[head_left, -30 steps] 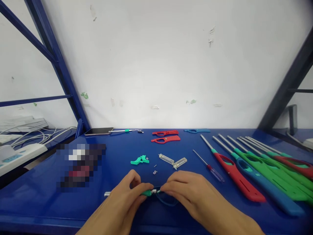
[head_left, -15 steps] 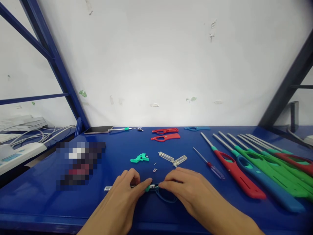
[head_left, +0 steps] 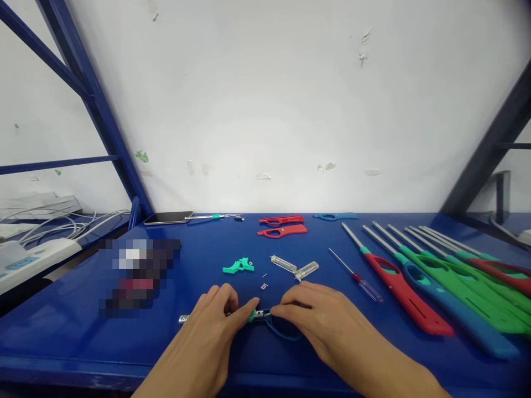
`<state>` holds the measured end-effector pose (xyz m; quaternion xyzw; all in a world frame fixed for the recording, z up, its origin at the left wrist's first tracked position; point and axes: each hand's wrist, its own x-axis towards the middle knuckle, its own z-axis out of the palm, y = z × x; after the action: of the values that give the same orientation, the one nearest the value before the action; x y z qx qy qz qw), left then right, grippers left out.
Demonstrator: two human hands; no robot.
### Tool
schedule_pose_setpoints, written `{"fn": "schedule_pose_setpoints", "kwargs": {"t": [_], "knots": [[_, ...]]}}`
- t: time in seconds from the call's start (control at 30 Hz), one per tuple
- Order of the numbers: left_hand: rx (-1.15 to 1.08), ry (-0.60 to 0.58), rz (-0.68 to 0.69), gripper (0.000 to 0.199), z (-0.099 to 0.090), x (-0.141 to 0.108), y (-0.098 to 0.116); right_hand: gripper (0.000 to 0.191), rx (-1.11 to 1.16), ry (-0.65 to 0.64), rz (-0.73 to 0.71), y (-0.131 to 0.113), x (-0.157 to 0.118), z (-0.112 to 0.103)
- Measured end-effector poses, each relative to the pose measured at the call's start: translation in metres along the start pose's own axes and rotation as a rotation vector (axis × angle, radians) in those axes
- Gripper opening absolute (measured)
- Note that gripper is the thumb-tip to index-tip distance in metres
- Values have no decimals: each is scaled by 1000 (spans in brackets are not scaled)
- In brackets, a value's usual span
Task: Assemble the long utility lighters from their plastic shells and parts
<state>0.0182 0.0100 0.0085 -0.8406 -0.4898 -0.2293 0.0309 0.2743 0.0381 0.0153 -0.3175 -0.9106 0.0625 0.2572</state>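
Note:
A disassembled blue gas lighter lies crosswise near the table's front edge; its blue handle shell [head_left: 286, 335] shows a finger loop. My left hand [head_left: 211, 326] is closed over the lighter's metal tube [head_left: 183, 319], whose slotted tip sticks out to the left. A green collar [head_left: 251, 315] shows by my left thumb. With thumb and fingers pinched, my right hand [head_left: 317, 309] grips the blue shell beside the tube's inner end. Its palm hides the rest of the handle. Just beyond my hands are a green trigger [head_left: 239, 266], small metal bits [head_left: 264, 286] and clear fuel tanks [head_left: 307, 270].
A screwdriver [head_left: 367, 287] lies right of the tanks. Several lighters, including a red one [head_left: 415, 304], fill the right side. Red shells [head_left: 286, 231], a blue shell [head_left: 335, 216], a tube with wire [head_left: 215, 216] and a phone [head_left: 168, 218] lie along the back.
Both hands keep nearly the same pose on the blue lighter. The whole view has shifted slightly; the loose parts lie as before.

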Motion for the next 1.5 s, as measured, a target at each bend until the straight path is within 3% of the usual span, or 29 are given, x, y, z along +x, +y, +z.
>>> {"fn": "schedule_pose_setpoints", "kwargs": {"t": [0.37,0.6,0.67,0.8,0.9,1.0,1.13,1.5], "knots": [[16,79,25,47,11,-1,1,48,-9,-18,21,1,-3,1],[-190,186,-19,42,27,5,0,25,88,-15,147,-5,-7,-11],[-256,160,-62,44,26,4,0,27,83,3,187,-1,-12,-14],[-330,-50,-97,33,12,0,-1,38,80,-43,294,10,-26,-21],[-314,-109,-108,35,3,-1,-1,40,114,-83,368,17,-34,-28],[-306,-122,-123,34,2,0,0,40,144,-88,410,20,-38,-36],[-314,-51,-124,29,9,2,-2,27,218,-88,470,22,-37,-39],[-227,43,-64,32,17,0,-5,25,256,-6,307,26,-41,-30]]}}
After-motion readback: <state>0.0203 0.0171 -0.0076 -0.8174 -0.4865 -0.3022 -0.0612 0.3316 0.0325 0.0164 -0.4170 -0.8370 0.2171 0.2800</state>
